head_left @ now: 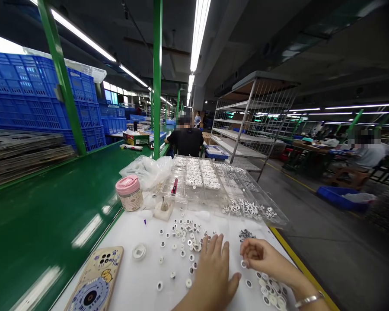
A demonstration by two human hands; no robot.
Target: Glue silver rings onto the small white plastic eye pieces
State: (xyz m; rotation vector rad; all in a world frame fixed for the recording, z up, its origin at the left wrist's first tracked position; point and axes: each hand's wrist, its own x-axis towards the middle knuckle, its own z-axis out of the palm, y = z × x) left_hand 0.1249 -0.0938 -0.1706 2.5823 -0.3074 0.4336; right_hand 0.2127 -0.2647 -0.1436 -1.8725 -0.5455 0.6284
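Note:
My left hand (214, 270) reaches over the white work surface (132, 285) with its fingers stretched out, beside loose small white round parts (183, 231) with dark or pale centres. Under its fingertips, whatever they touch is hidden. To the right, my right hand (262, 258) has its fingers curled, thumb and fingertips pinched at a small white ring (243, 264) with a dark centre. Just behind it lies a heap of small dark metal parts (246, 234). Nearer my right wrist is a pile of white round parts (270, 290).
A phone in a patterned case (95, 280), a white ring-shaped piece (138, 251), a pink-lidded jar (129, 194) and a small block with a pin (164, 208) lie leftward. Behind stand clear divided trays (210, 196) with a red cutter (174, 186). A green conveyor (52, 216) runs alongside.

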